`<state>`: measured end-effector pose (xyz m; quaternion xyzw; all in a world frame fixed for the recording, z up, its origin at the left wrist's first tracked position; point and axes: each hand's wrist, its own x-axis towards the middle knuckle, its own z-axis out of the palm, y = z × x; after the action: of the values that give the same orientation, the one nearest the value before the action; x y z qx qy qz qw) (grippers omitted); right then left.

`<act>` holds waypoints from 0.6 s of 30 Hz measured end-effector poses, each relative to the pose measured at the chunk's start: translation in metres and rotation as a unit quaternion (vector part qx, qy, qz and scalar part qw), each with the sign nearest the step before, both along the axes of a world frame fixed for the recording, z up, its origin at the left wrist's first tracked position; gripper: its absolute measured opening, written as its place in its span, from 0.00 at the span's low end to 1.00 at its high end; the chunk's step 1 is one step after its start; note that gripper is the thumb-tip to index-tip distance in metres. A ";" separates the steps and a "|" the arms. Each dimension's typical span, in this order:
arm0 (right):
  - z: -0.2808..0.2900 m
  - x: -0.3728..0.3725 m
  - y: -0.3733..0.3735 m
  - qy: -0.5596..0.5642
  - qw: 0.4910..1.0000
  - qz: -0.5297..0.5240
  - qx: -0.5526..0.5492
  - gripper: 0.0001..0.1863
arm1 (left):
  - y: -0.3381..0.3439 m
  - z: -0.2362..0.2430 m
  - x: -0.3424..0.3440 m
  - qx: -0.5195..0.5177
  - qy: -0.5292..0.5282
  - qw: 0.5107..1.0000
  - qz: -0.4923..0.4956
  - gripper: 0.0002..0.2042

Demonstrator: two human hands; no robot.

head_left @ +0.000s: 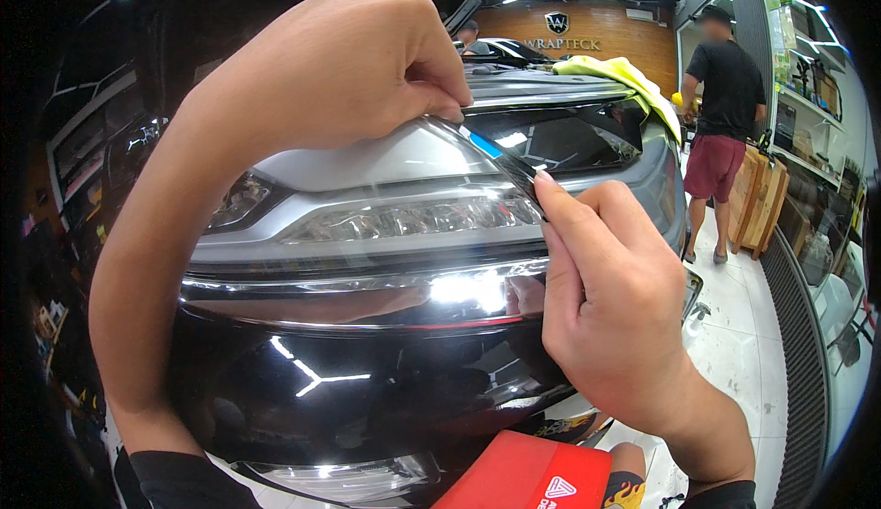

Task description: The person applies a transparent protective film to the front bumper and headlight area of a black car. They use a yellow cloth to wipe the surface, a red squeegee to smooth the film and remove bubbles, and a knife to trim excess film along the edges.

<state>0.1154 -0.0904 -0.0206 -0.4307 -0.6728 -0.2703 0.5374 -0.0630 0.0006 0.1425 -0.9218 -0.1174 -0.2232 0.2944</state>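
A thin, dark strip with a blue patch (486,145) runs slantwise across the headlight (395,220) of a black car; it looks like the edge of a film, but its kind is unclear. My left hand (376,59) arches over the headlight from the left, its thumb and fingers pinched at the strip's upper end. At the lower end, my right hand (615,279) pinches the strip between thumb and index finger. Left of the strip the lamp shows light and clear; to its right the surface is dark and glossy. My fingertips partly hide both ends.
The glossy black bumper (367,371) curves below the headlight. A yellow-green cloth (615,73) drapes over the car's top edge. A red bag or pouch (523,477) is at the bottom. Back right, a person (725,96) stands near a wooden crate (760,201) and shelves (808,123).
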 end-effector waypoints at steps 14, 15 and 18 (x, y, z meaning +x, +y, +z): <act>0.006 -0.002 -0.003 -0.001 0.999 -0.007 -0.045 0.16 | 0.016 0.001 -0.002 0.022 0.001 0.999 -0.033 0.08; 0.006 -0.002 -0.002 -0.004 0.999 -0.014 -0.044 0.17 | 0.017 0.001 -0.001 0.019 0.001 0.999 -0.031 0.08; 0.004 -0.001 0.002 -0.033 0.998 -0.029 -0.039 0.20 | 0.018 0.002 0.000 0.017 0.001 1.000 -0.023 0.08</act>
<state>0.1149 -0.0888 -0.0169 -0.4613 -0.6878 -0.2733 0.4894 -0.0627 0.0187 0.1440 -0.9192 -0.0921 -0.2314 0.3049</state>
